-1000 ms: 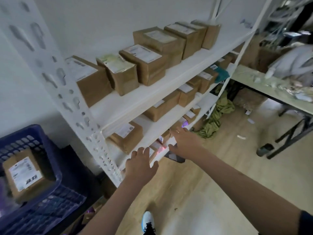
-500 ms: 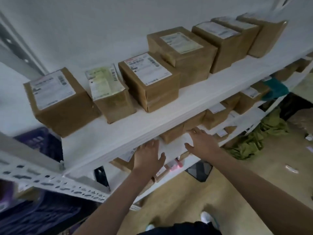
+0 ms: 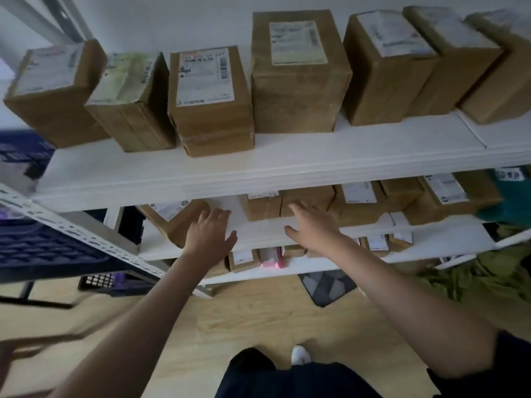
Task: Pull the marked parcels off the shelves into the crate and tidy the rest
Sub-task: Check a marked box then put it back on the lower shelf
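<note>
Parcel storeroom or small sorting depot. White slotted-steel shelving unit (image 3: 287, 165) in tiers, each lined with taped brown cardboard parcels (image 3: 298, 81) bearing printed shipping labels. Dark blue plastic lattice crate (image 3: 43, 251) at left. Pale wood-plank floor (image 3: 258, 317), plain white wall behind.

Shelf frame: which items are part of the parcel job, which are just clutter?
Job:
- top-shelf parcels
- middle-shelf parcels
- bottom-shelf parcels
- blue crate
- left hand, open
- right hand, open

Clutter:
- green cloth on floor
- patterned mat
- teal package, status unclear
</note>
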{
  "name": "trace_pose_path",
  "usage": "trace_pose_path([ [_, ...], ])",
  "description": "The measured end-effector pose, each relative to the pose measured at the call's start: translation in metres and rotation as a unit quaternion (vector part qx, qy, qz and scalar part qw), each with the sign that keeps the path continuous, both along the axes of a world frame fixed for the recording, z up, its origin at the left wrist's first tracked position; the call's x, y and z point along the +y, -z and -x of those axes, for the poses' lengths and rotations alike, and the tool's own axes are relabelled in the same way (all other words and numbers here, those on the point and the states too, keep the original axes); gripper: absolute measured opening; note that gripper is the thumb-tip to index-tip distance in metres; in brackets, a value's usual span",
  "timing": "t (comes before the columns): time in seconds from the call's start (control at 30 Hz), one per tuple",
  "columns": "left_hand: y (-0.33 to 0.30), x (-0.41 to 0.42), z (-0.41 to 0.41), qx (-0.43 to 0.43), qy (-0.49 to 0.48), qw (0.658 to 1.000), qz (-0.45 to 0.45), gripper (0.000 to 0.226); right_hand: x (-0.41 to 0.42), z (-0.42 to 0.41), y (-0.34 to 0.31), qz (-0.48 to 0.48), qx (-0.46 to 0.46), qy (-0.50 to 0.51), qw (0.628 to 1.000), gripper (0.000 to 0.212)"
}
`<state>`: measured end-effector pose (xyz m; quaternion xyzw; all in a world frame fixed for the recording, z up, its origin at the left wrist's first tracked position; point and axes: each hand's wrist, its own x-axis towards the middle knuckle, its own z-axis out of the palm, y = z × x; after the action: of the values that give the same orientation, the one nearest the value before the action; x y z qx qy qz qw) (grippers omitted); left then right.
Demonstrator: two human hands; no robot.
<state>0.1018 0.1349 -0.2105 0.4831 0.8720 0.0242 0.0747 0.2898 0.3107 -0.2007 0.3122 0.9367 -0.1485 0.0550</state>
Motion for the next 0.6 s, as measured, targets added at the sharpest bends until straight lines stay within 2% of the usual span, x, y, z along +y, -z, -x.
trace_pose_path([
  [0.2,0.003,0.026,-0.003,-0.061,-0.029,0.998,0.010,0.058,0.009,0.013,-0.001,0.003,0.018,-0.003,1.000,0.057],
  [0.37,0.013,0.046,0.001,-0.079,-0.029,0.996,0.005,0.059,0.017,0.030,0.002,0.002,0.024,0.007,1.000,0.045],
  [0.6,0.038,0.039,-0.013,-0.133,-0.025,0.990,-0.030,0.056,0.009,0.036,0.009,0.029,0.024,0.006,0.999,0.043],
])
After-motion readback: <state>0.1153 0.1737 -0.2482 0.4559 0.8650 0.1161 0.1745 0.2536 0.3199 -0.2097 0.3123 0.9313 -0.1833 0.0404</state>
